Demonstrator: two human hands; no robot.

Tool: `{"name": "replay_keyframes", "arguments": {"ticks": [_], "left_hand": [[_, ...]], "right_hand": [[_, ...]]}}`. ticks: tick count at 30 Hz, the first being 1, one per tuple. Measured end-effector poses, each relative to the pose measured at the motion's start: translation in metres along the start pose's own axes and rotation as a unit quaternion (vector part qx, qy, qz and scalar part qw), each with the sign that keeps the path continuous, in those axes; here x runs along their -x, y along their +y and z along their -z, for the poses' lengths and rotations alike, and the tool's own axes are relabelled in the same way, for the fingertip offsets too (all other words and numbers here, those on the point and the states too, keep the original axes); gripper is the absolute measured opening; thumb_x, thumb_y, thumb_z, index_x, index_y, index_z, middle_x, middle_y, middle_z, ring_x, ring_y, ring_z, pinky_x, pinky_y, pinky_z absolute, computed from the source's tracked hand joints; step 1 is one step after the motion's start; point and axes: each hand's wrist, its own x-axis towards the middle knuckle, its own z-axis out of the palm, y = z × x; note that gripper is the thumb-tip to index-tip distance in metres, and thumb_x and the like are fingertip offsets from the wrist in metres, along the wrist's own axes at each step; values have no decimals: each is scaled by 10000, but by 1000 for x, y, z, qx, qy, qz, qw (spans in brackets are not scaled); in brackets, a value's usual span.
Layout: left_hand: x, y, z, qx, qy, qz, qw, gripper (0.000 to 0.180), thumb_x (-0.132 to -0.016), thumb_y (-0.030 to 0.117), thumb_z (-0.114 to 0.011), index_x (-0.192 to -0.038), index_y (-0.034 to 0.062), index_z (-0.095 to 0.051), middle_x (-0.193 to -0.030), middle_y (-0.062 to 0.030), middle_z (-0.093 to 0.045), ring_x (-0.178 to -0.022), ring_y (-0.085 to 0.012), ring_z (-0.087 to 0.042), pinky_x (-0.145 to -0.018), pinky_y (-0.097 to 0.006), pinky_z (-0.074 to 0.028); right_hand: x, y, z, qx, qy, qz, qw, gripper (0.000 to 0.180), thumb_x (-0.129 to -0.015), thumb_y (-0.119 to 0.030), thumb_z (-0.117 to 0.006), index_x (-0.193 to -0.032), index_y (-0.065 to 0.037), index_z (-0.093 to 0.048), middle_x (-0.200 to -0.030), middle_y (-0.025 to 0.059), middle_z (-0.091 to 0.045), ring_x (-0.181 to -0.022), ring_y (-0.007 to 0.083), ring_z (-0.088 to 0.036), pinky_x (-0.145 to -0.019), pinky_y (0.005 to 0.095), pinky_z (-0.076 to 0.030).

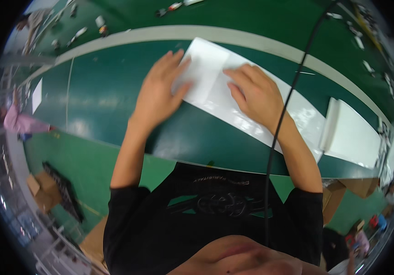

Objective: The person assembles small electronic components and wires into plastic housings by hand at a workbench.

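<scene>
White folded sheet (204,68) lies on the green tabletop (105,96) at 12 o'clock — my left hand (158,94) and right hand (254,94) press flat, fingers spread, gripping nothing; white stack (355,135) at 3 o'clock.

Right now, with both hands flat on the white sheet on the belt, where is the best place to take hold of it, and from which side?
Probably the near left corner of the sheet, from the left hand's side. The sheet lies flat on the green belt, so only an edge can be pinched; that corner is bare. The right hand presses its middle.
</scene>
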Motion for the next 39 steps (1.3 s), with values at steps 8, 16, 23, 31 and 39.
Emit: {"name": "replay_keyframes", "arguments": {"ticks": [8, 16, 23, 31, 39], "left_hand": [[22, 82, -22, 15, -102, -57, 993, 571, -779, 291, -732, -1299, 122, -570, -1362, -162, -484, -1209, -363, -479, -1000, -457, -400], [2, 85, -28, 252, -129, -39, 958, 457, -800, 182, -715, -1233, 89, -601, -1260, -136, -570, -1075, -285, -567, -850, -353, -488], [-57, 71, -38, 267, 46, 50, 961, 535, -812, -28, -645, -1322, 92, -539, -1160, -122, -600, -941, -237, -610, -752, -309, -532], [-50, 82, -38, 277, 155, 3, 948, 441, -741, 48, -762, -1167, 46, -648, -1013, -109, -635, -814, -211, -672, -675, -270, -536], [-52, 101, -33, 500, 119, 72, 855, 381, -825, -14, -680, -1201, 15, -627, -916, -57, -636, -851, -103, -641, -728, -230, -528]], "right_hand": [[-98, 252, 116, 371, 36, -365, 853, 375, -898, -317, -513, -1034, 18, -612, -1001, 244, -659, -970, 410, -647, -822, 478, -534], [-98, 335, 126, 295, 119, -405, 857, 435, -855, -395, -610, -1027, 2, -653, -1016, 194, -639, -923, 342, -645, -836, 439, -508], [-78, 117, 84, -573, 52, -395, 716, 284, -923, -287, -585, -964, -15, -654, -734, 1, -572, -610, 97, -501, -547, 240, -388], [-31, 25, 77, -668, -171, -318, 651, 273, -925, -296, -588, -920, -29, -645, -727, 7, -587, -632, 81, -518, -565, 223, -396], [-34, -3, 100, -438, -197, -229, 847, 315, -915, -326, -618, -978, -19, -647, -694, -17, -540, -600, 58, -467, -543, 202, -375]]}}
